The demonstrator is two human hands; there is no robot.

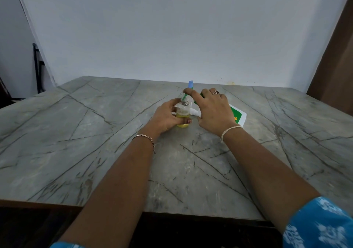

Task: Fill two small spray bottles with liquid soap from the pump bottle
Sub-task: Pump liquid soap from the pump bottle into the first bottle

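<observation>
The left hand is gripping a small spray bottle, steadying it upright on the table. The right hand is clasping the tilted pump bottle, forefinger lying on its green spout, which is aiming into the open neck so soap lands inside.

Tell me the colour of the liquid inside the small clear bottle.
Yellow, in the lower part of the small bottle; head view.
</observation>
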